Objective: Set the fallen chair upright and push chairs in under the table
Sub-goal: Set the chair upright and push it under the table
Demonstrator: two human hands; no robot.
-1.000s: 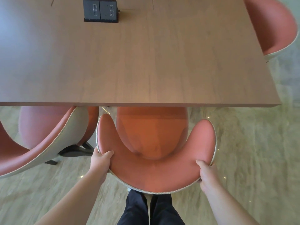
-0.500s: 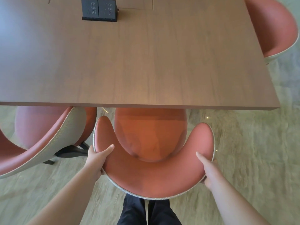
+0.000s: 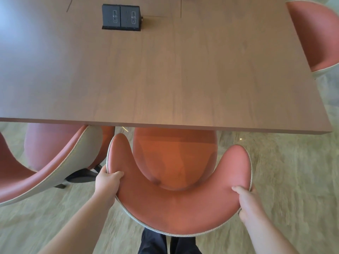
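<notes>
Chair upright, open front facing bench at frame top, seat partly under; left hand and right hand each hold a closed grip on backrest rim. Pale carpet below.

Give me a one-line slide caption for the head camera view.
Both hands, left and right, grip a red chair partly tucked under the wooden table.

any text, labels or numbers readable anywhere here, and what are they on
Black pop-up socket box on the wooden table: small pale markings beside its ports, too small and blurred to read.
Salmon upholstered chairs and pale floor: no text visible.
Nothing else carries lettering.
</notes>
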